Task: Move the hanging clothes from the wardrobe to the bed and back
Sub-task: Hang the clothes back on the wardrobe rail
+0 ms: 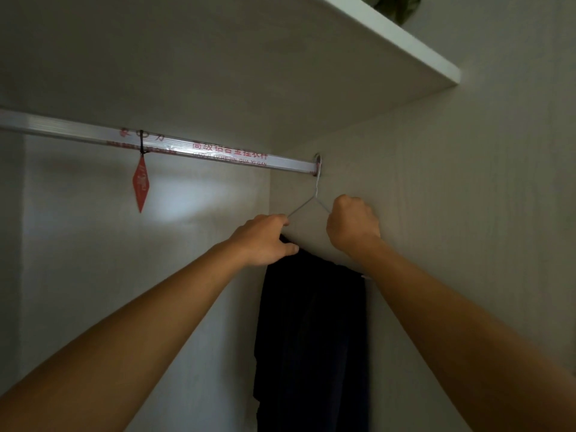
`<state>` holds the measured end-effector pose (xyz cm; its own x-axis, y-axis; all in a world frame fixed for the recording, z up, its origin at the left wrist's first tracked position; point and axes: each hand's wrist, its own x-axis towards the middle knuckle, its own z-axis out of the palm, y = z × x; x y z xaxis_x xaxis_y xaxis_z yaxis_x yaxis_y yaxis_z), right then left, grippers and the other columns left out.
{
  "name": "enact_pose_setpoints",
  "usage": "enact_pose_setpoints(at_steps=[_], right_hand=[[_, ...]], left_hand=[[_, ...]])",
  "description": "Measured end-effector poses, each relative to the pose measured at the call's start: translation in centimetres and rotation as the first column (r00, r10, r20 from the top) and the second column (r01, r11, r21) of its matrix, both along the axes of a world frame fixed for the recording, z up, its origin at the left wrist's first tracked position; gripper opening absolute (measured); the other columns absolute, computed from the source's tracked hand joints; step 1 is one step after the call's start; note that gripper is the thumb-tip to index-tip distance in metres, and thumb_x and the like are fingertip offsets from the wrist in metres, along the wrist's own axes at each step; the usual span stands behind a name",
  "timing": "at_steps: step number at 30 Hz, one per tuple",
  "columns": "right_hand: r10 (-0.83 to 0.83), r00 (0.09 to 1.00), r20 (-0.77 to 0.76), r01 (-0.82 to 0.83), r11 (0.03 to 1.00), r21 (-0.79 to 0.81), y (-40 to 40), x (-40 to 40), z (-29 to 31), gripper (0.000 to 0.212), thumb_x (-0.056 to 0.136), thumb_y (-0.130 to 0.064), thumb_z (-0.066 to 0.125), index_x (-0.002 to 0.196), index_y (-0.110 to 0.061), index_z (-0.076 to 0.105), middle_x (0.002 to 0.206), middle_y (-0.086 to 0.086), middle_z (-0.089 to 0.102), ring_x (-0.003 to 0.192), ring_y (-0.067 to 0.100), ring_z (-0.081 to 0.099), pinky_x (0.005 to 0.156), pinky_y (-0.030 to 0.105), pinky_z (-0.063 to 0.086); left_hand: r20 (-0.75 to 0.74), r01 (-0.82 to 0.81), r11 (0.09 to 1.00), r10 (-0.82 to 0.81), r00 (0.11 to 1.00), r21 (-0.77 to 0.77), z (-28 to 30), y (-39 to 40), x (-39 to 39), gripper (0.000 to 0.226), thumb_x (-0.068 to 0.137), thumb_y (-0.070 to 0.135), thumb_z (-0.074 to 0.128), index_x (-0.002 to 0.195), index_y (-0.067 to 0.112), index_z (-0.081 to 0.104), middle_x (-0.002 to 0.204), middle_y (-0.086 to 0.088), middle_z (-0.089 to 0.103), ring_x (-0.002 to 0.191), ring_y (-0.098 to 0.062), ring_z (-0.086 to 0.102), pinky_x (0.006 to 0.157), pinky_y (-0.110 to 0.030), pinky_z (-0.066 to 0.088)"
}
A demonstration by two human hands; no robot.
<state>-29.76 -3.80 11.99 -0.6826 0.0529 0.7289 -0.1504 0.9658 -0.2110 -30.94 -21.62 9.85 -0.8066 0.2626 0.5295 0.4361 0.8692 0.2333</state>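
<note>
A dark garment (311, 338) hangs folded over a thin white wire hanger (315, 194), whose hook sits on the silver wardrobe rail (218, 151) at its far right end, close to the side wall. My left hand (265, 238) grips the hanger's left shoulder together with the top edge of the cloth. My right hand (353, 226) is curled round the hanger's right shoulder. Both arms reach up from below.
A red diamond-shaped tag (140, 185) hangs from the rail further left. A white shelf (389, 42) runs overhead with something green (396, 6) on top. The wardrobe's side wall (452, 198) stands right beside the hanger. The rest of the rail carries no clothes.
</note>
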Motion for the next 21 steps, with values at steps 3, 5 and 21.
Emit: enact_pose_setpoints(at_steps=[3,5,21], right_hand=[[0.001,0.999,-0.047,-0.002,1.0,-0.018,0.3,0.6,1.1,0.004,0.093,-0.007,0.052,0.089,-0.007,0.052,0.111,0.023,0.061,0.101,0.042,0.06,0.07,0.033,0.038],[-0.007,0.998,-0.062,0.005,1.0,-0.027,0.5,1.1,1.7,0.004,0.093,-0.008,0.052,0.093,-0.004,0.054,0.112,0.023,0.061,0.102,0.043,0.06,0.07,0.033,0.036],[0.001,1.0,0.01,-0.001,0.998,0.059,4.5,9.6,-2.7,0.024,0.096,-0.029,0.056,0.094,-0.011,0.071,0.099,0.015,0.069,0.093,0.036,0.063,0.08,0.042,0.055]], left_hand=[[-0.007,0.012,1.0,-0.012,1.0,0.009,0.2,-0.3,0.3,0.067,0.087,0.046,0.069,0.144,0.023,0.043,0.136,-0.007,0.055,0.119,-0.027,0.056,0.093,-0.036,0.047],[-0.004,0.015,1.0,-0.015,1.0,0.013,0.3,-0.5,0.5,0.068,0.088,0.046,0.068,0.146,0.022,0.042,0.139,-0.009,0.054,0.122,-0.027,0.055,0.096,-0.037,0.046],[-0.03,0.099,0.992,-0.097,0.995,0.08,-3.6,1.9,2.2,0.065,0.097,0.037,0.056,0.152,0.02,0.026,0.149,-0.012,0.043,0.13,-0.035,0.047,0.104,-0.043,0.042]])
